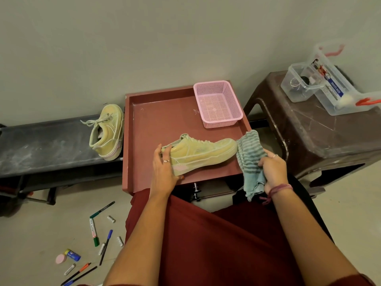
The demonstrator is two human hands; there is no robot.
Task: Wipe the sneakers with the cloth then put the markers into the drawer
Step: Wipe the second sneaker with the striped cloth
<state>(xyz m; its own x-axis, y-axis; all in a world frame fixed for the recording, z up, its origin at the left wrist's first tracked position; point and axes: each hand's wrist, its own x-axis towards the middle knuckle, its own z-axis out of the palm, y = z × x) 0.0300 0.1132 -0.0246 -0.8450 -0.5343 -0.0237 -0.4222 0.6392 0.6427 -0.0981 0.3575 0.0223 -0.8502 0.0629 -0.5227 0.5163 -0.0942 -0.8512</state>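
Observation:
A pale yellow sneaker (201, 152) lies on its side in the open reddish drawer (165, 118), toe pointing right. My left hand (164, 168) grips its heel. My right hand (273, 170) holds a blue-grey striped cloth (250, 159) bunched against the sneaker's toe. The second sneaker (108, 131) stands on a dark low bench (45, 145) to the left. Several markers and pens lie scattered on the floor at lower left, among them a green-capped marker (93, 232) and a blue pen (106, 246).
A pink mesh basket (217, 104) sits in the drawer's far right corner. A brown plastic stool (321, 131) at right carries clear storage boxes (329, 87). Batteries, a blue glue stick (72, 254) and a pink round lid (61, 259) lie among the pens. A wall stands behind.

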